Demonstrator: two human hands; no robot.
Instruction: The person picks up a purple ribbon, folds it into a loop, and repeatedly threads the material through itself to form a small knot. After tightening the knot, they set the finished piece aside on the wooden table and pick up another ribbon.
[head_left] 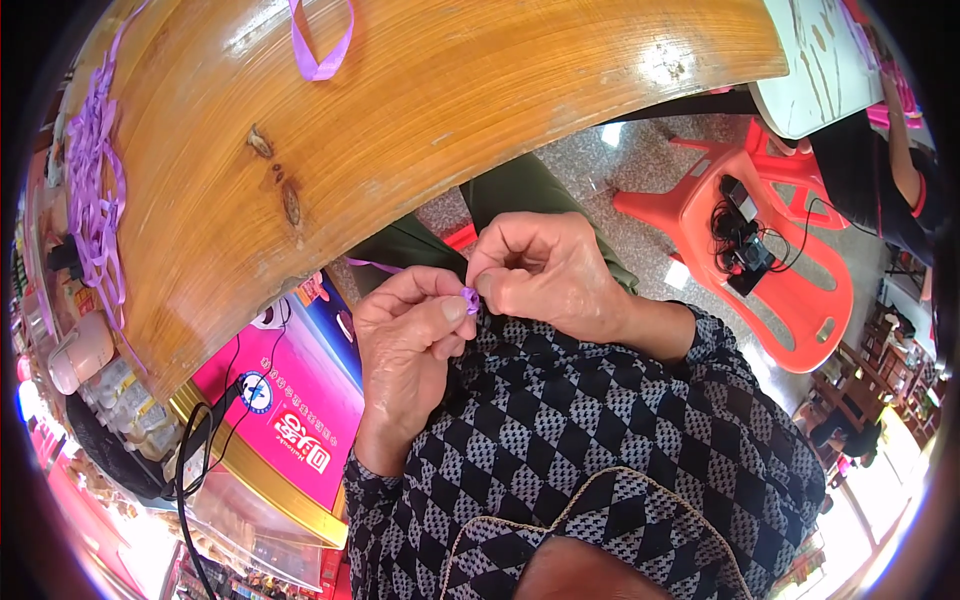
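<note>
Close together in front of my chest, both hands work on a small purple ribbon knot [470, 299]. My left hand [413, 335] pinches it between thumb and forefinger. A strip of purple ribbon [375, 265] trails out to the left behind that hand. My right hand [540, 275] is closed too, its thumb and bent fingers meeting at the knot's right side; the fingertips partly hide what they grip. On the wooden table [400, 120] beyond lies a loop of purple ribbon [321, 60]. A heap of the same ribbon [95, 190] lies along the table's left edge.
The table's near edge runs just beyond my hands. A red plastic stool [770, 250] at the right carries black cables and adapters [745, 240]. A pink printed box or case [290, 400] stands at the left, with black cords nearby. Another person's arm [900, 165] shows far right.
</note>
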